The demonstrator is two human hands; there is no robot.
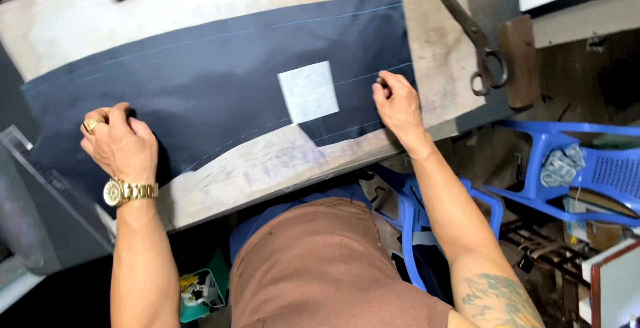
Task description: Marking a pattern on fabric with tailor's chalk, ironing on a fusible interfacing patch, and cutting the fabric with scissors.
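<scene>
Your left hand (119, 143) is curled into a loose fist, knuckles up, pressing down on the near left end of the navy fabric panel (220, 88); it grips nothing that shows, and a gold ring and a gold wristwatch (127, 191) sit on it. Your right hand (399, 105) rests at the panel's right end, its fingers bent narrow with the tips pinching or pressing the cloth edge; whether a fold is held between them cannot be told. Between your two hands, nearer the right one, a pale grey square patch (309, 92) lies flat on the panel, its sides slightly tilted to the table edge. The panel is long and narrow, its long axis running from your left hand to your right hand and rising a little toward the right, with its far edge marked by thin light chalk lines and its near edge curving inward. It lies flat on the worn pale worktable (267, 168). Beyond your right hand, well apart, dark tailor's shears (475, 35) lie on the table, blades pointing away from you and handles toward you, just beside a brown wooden block (519, 61). Below your right forearm stands a blue plastic chair (573, 168).
</scene>
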